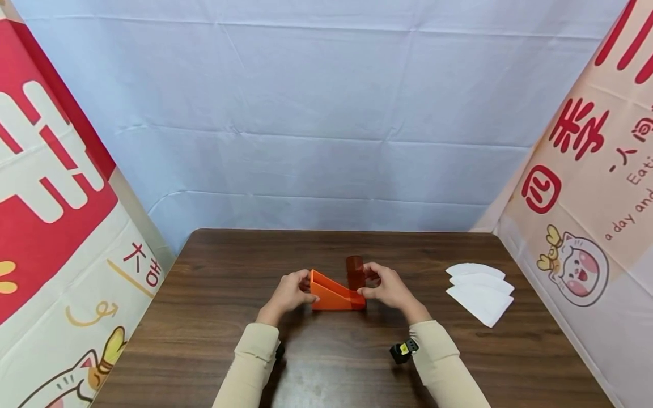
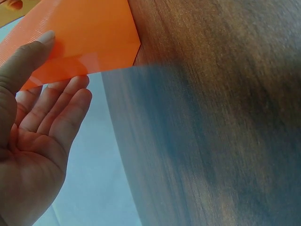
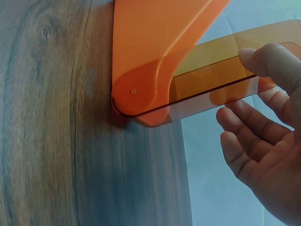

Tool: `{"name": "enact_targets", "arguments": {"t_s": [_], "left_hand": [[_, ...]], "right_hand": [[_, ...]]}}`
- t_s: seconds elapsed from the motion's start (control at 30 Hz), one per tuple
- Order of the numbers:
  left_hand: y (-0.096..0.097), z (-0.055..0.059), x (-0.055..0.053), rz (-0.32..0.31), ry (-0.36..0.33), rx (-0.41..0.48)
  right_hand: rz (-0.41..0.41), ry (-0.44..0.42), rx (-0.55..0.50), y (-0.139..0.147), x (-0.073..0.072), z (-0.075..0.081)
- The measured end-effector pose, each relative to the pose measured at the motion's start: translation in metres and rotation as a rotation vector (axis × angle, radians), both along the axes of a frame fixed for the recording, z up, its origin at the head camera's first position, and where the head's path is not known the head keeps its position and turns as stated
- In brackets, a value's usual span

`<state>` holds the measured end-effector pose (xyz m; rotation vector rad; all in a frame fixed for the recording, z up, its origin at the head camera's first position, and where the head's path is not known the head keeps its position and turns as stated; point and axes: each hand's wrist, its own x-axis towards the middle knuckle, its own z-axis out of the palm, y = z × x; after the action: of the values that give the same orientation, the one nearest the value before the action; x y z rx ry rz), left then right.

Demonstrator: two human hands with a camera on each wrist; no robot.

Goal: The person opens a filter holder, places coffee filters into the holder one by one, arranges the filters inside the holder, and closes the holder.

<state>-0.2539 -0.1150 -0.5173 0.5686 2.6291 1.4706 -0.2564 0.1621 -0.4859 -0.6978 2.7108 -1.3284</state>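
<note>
An orange filter-paper holder (image 1: 331, 299), a wedge-shaped case with an open sloping top, stands upright on the table in the middle of the head view. My left hand (image 1: 293, 293) grips its tall end, thumb (image 2: 40, 49) on the near face and fingers behind. Hinged at the low right end is a translucent brown lid (image 1: 355, 272), swung up away from the case. My right hand (image 1: 388, 286) holds this lid by its edges, with the thumb (image 3: 256, 59) on one side. The right wrist view shows the round orange hinge (image 3: 133, 92).
Several white cone-shaped filter papers (image 1: 482, 292) lie fanned out at the right of the brown wooden table (image 1: 204, 351). A pale cloth (image 1: 306, 141) hangs behind the table, and printed cloths (image 1: 586, 226) hang at both sides.
</note>
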Motion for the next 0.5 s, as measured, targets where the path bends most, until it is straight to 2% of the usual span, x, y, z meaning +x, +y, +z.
{"name": "enact_targets", "arguments": {"t_s": [0.5], "left_hand": [[-0.001,-0.001,0.000,-0.006,0.004,0.002]], "right_hand": [[-0.043,-0.007,-0.022,0.021,0.002,-0.003]]}}
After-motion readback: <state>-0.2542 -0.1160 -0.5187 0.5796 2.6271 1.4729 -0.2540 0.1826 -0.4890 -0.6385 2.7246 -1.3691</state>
